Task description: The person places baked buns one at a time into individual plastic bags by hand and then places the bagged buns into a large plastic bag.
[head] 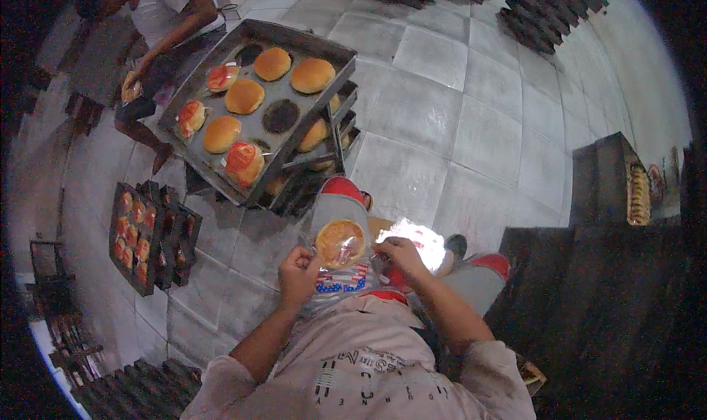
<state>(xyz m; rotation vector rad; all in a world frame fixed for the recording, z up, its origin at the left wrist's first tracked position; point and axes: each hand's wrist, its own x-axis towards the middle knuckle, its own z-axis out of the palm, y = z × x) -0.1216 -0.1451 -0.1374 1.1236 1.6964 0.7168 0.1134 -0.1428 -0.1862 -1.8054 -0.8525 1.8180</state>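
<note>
A round golden bun (339, 243) in a clear plastic bag (336, 265) is held over my lap, above one leg. My left hand (298, 273) has its fingers curled on the bag's left edge. On the other side, my right hand (403, 257) pinches the bag's right corner beside the bun. Bright glare covers a pile of shiny plastic bags (422, 246) just beyond my right hand. In front of me, a metal baking tray (218, 182) carries unwrapped buns (244, 96) and several wrapped buns with red print (244, 160).
More trays with buns (315, 135) are stacked beneath the top one. Another person (171, 22) sits beyond it, a hand (131, 85) around a bun. Further stacked trays of wrapped buns (132, 232) stand at left on the tiled floor (403, 121). A dark box (602, 182) is at right.
</note>
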